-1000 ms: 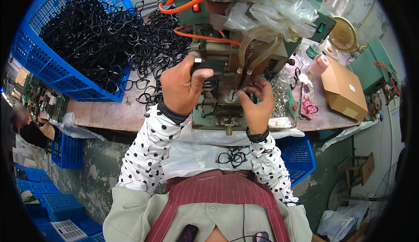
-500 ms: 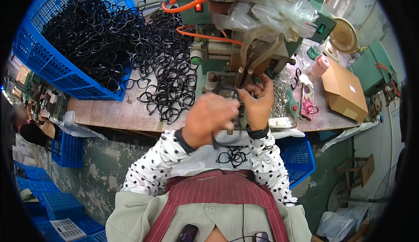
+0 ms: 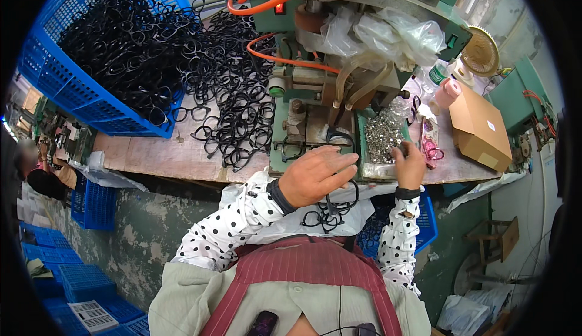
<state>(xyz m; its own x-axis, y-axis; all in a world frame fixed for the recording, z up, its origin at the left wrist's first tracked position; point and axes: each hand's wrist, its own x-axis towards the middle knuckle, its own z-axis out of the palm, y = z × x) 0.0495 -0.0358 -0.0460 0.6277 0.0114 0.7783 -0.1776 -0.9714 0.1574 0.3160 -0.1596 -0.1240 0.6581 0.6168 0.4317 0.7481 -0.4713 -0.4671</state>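
Note:
My left hand (image 3: 318, 175) is closed on a black eyeglass frame (image 3: 350, 198) in front of the machine's work block. One rim shows beyond the fingers and another below them. Two thin nozzles on clear tubes (image 3: 335, 113) point down at the metal block just beyond. At the right, my right hand (image 3: 412, 167) has its fingertips curled together over the edge of a green tray (image 3: 362, 134) heaped with small shiny metal parts (image 3: 382, 136). Whatever those fingertips hold is too small to make out. Below my left hand, a few black frames (image 3: 324, 218) lie on white cloth over my lap.
A big blue basket (image 3: 91, 102) full of black frames tilts on the bench at the left. More loose frames (image 3: 233, 124) spread between it and the green machine (image 3: 285, 93). Right of the tray are a cardboard box (image 3: 479, 127), a pink roll (image 3: 447, 92) and a bottle (image 3: 434, 75).
My right hand has left the nozzles and moved right and nearer to the tray of metal parts. My left hand has shifted right and down slightly, with the eyeglass frame in it.

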